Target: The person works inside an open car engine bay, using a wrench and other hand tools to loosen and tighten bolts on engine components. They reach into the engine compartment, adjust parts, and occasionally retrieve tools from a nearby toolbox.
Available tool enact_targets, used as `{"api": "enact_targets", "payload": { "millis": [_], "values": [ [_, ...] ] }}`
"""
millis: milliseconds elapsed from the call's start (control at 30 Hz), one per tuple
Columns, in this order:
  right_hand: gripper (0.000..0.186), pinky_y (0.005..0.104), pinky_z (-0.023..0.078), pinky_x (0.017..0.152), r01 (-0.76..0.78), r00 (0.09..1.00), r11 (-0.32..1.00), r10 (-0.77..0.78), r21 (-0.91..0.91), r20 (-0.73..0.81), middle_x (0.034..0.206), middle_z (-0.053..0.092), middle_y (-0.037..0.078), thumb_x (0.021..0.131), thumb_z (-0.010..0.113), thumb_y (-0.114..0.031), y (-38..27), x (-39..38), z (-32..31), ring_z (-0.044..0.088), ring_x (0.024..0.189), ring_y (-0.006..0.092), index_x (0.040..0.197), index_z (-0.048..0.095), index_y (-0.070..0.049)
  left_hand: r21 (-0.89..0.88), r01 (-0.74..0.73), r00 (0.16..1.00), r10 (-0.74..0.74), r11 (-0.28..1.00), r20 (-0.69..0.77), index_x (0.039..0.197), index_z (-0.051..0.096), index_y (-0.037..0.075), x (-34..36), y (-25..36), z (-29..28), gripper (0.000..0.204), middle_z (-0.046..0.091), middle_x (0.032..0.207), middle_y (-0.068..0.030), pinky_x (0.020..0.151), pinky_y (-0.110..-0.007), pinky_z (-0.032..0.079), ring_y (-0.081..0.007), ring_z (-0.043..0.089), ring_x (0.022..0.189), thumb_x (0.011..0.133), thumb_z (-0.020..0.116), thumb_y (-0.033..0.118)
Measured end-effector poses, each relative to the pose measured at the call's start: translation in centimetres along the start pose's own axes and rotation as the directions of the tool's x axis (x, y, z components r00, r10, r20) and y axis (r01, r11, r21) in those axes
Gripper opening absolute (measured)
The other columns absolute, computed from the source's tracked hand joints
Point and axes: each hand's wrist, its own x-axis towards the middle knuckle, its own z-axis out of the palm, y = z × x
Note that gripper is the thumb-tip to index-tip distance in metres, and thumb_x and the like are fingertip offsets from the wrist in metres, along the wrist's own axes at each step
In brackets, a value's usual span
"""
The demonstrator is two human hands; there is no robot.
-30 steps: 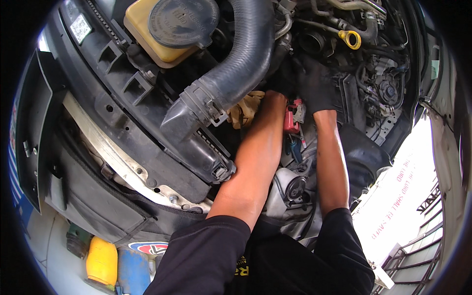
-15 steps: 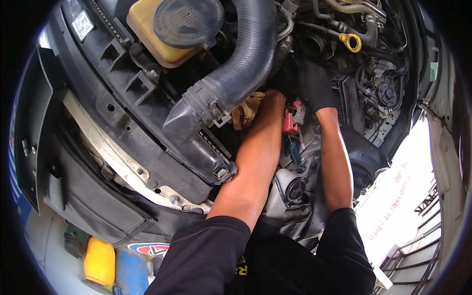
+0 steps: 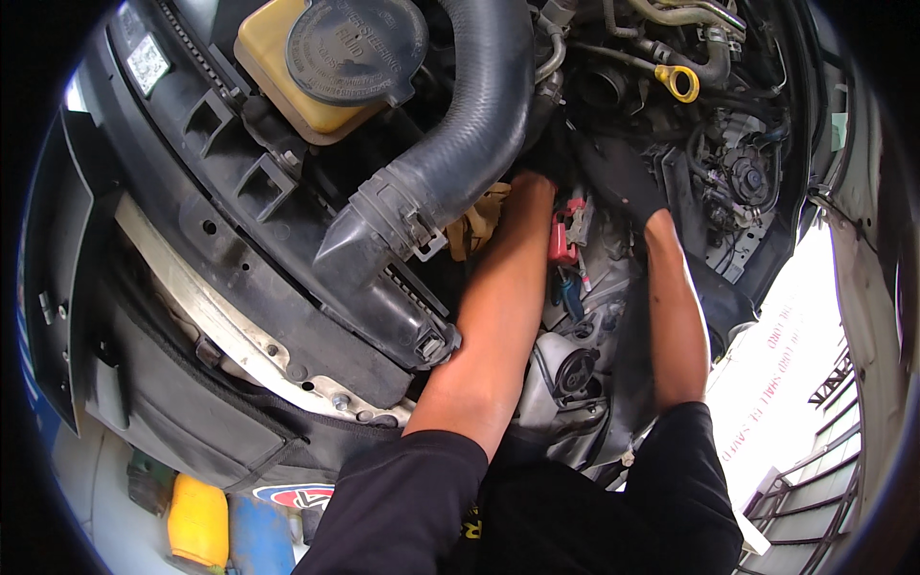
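Observation:
Both my arms reach deep into a car's engine bay, and both hands wear black gloves. My left hand [image 3: 548, 161] is down in the shadow beside the thick black ribbed hose [image 3: 492, 96]; its fingers are hidden. To its right, my right hand [image 3: 621, 177] points forward and left into the same dark gap, its fingertips lost against dark parts. Whether either hand grips anything does not show. Between my forearms lie a red plastic piece [image 3: 562, 241] and a blue-handled tool [image 3: 572, 299]. A crumpled tan thing [image 3: 476, 225] shows beneath the hose, left of my left wrist.
A yellowish fluid reservoir [image 3: 316, 120] with a black cap [image 3: 357, 48] stands at the upper left. A yellow dipstick ring [image 3: 678, 83] rises at the upper right. The black front panel [image 3: 259, 278] runs along the left. A yellow container [image 3: 198, 522] stands outside the car, lower left.
My right forearm has swung right, and its hand has tilted so its fingers point more to the left. My left arm stays nearly in place. The view has shifted slightly.

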Motion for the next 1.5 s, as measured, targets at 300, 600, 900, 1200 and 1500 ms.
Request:
{"api": "enact_targets", "payload": {
  "millis": [300, 600, 900, 1200, 1500],
  "values": [
    [0.037, 0.0449, 0.048, 0.082, 0.340, 0.940, 0.902, -0.329, -0.265, 0.088, 0.099, 0.066, 0.024, 0.100, 0.046, -0.027, 2.8, 0.1, -0.5, 0.062, 0.094, 0.0392, 0.115, 0.060, 0.004, 0.007, 0.016, 1.000, -0.016, 1.000, 0.013, 0.135, 0.051, 0.002, 0.2, 0.1, 0.1, 0.049, 0.054, 0.138, -0.0196, 0.106, -0.038, 0.040, -0.0324, 0.050, 0.128, 0.093, 0.055, 0.028],
    [0.028, 0.0521, 0.047, 0.080, 0.254, 0.954, 0.798, -0.115, -0.546, 0.277, 0.097, 0.061, 0.031, 0.094, 0.049, -0.019, 1.2, 0.5, -1.5, 0.060, 0.097, 0.0489, 0.111, 0.055, 0.003, -0.008, 0.012, 1.000, -0.012, 1.000, 0.005, 0.135, 0.051, 0.003, 1.2, -0.1, 0.4, 0.050, 0.054, 0.137, -0.0192, 0.106, -0.038, 0.040, -0.0320, 0.050, 0.127, 0.093, 0.054, 0.030],
    [0.032, 0.0498, 0.052, 0.076, 0.510, 0.853, 0.455, -0.160, -0.730, 0.497, 0.088, 0.066, 0.025, 0.087, 0.063, -0.029, -5.0, 5.1, -8.2, 0.065, 0.086, 0.0436, 0.104, 0.063, -0.002, -0.061, 0.017, 1.000, -0.018, 0.998, -0.011, 0.136, 0.051, 0.003, 2.3, 0.3, 0.7, 0.051, 0.054, 0.137, -0.0190, 0.106, -0.038, 0.040, -0.0317, 0.050, 0.126, 0.094, 0.053, 0.032],
    [0.031, 0.0510, 0.050, 0.085, 0.139, 0.974, 0.859, -0.208, -0.493, -0.089, 0.104, 0.065, 0.026, 0.096, 0.049, -0.028, 3.2, -1.4, 1.7, 0.061, 0.099, 0.0450, 0.111, 0.058, -0.002, -0.081, 0.003, 1.000, -0.001, 0.997, 0.026, 0.136, 0.051, 0.003, 1.6, 0.3, 1.0, 0.052, 0.054, 0.137, -0.0188, 0.106, -0.038, 0.040, -0.0313, 0.050, 0.126, 0.094, 0.053, 0.034],
    [0.028, 0.0493, 0.050, 0.086, 0.187, 0.970, 0.739, -0.244, -0.648, 0.002, 0.106, 0.063, 0.028, 0.090, 0.051, -0.022, -6.8, 2.7, -4.3, 0.062, 0.100, 0.0418, 0.106, 0.062, -0.002, -0.083, -0.028, 0.998, 0.033, 0.996, 0.055, 0.136, 0.051, 0.003, 2.1, 0.1, 0.9, 0.053, 0.054, 0.137, -0.0185, 0.106, -0.038, 0.040, -0.0309, 0.051, 0.125, 0.095, 0.052, 0.036]
  ]
}}
